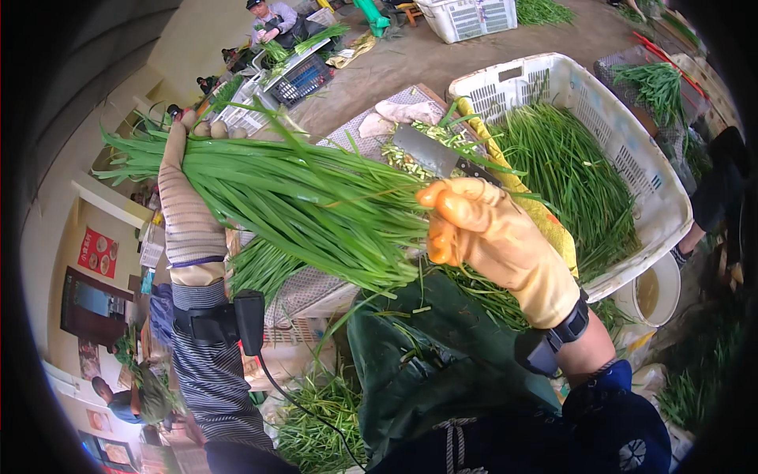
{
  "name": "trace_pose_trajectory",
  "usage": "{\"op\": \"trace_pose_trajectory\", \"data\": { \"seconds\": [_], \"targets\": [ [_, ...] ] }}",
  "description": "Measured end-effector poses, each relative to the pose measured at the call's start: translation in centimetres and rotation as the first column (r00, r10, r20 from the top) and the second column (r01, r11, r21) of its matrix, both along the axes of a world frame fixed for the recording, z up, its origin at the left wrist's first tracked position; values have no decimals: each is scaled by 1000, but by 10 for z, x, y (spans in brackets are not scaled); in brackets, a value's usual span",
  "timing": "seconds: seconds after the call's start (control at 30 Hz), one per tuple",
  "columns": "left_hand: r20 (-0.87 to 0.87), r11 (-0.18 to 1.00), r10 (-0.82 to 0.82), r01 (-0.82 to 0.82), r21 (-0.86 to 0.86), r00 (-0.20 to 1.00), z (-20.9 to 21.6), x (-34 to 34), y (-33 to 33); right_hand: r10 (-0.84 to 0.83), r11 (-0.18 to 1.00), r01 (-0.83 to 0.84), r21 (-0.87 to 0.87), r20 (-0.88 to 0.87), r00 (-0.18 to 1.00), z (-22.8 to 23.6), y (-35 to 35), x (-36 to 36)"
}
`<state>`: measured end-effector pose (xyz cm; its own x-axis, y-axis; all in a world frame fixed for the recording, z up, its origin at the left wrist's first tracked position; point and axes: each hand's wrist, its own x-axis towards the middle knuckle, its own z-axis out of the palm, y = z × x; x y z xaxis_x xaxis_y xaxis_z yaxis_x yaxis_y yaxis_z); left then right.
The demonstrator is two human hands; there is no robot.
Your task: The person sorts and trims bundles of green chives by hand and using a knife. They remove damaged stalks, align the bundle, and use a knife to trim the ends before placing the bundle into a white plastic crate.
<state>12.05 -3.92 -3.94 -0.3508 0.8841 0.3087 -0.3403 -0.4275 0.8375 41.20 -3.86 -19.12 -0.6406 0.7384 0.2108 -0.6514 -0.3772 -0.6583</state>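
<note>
My left hand [189, 170], in a striped knit glove, is wrapped round a big bunch of garlic chives [300, 197]. The bunch is held up sideways, its long green blades spreading toward the right. At its right end my right hand [482, 229], in a pale rubber glove with orange fingertips, is closed in a pinch. A thin brownish chive blade [379, 192] runs to those fingertips. Behind the bunch, a cleaver [425, 150] with a dark handle lies on cut chive ends [403, 162] on a mesh-covered stand [335, 142].
A white plastic crate [624, 134] full of chives stands at right, a yellow cloth [545, 217] over its near side. A white bucket [659, 292] sits beside it. Loose chives [324, 419] lie below, next to a dark green apron [442, 363]. One person [272, 24] works far off.
</note>
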Motion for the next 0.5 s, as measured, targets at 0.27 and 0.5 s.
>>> {"op": "trace_pose_trajectory", "data": {
  "seconds": [0.27, 0.5],
  "targets": [
    [-1, 998, 54, -54, -17, 999, -4, -7, -3, 220, 931, -34, 363, -484, 847, -25, 8, 69],
    [-35, 989, 132, -134, -56, 991, -5, -41, -3, -394, 816, -464, 344, 919, -12, -129, -70, 60]
  ]
}}
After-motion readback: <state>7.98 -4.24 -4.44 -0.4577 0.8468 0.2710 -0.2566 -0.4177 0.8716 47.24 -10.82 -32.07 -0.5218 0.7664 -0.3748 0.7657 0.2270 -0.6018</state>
